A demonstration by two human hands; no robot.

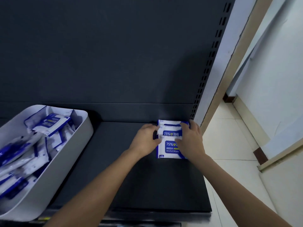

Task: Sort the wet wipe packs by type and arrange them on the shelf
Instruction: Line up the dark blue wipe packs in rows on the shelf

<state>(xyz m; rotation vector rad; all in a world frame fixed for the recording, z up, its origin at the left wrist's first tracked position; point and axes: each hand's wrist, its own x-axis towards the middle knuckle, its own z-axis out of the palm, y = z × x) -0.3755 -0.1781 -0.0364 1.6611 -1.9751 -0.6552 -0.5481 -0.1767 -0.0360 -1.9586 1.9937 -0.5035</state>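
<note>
Both hands set a wipe pack into a row at the shelf's back right corner.

Three blue-and-white alcohol wipe packs lie overlapping on the dark shelf (131, 177), near its right edge: the rear pack (168, 122) by the back panel, the middle pack (170, 132) partly over it, and the front pack (168, 149) lying flat with its label up. The left hand (145, 137) pinches the middle pack's left edge with curled fingers and thumb. The right hand (191, 140) covers the right side of the row, fingers bent over the middle pack's right edge, thumb resting on the front pack. A white bin (65, 161) sits on the shelf's left part, well apart from the row, with more packs (49, 123) piled loosely inside.
</note>
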